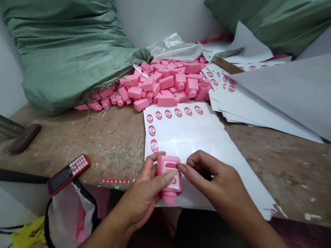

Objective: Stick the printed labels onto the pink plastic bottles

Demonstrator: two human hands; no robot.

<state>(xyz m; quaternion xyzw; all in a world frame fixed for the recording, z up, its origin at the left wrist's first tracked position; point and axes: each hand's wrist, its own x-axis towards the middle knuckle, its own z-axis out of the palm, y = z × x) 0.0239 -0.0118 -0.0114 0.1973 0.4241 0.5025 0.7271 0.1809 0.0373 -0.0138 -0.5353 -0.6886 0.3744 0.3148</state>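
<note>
My left hand (150, 186) is closed around a small pink plastic bottle (170, 159), tilted so its neck points down toward me. On the bottle's face is an oval pink-and-white sticker (173, 175), partly covered by my left thumb. From the right, my right hand (214, 177) touches the sticker's upper edge with its thumb tip, the other fingers curled but apart from the thumb. Beneath both hands lies a stack of white sticker sheets (222, 159); oval stickers show along the top sheet's far and left edges, and much of its middle is bare backing.
A heap of pink bottles (165, 82) lies behind the sheets, beside a green sack (70, 55). More sheets (288, 91) and a hammer (227, 64) are at right. A red phone (68, 173) rests at the table's front edge, above an open bag (69, 212).
</note>
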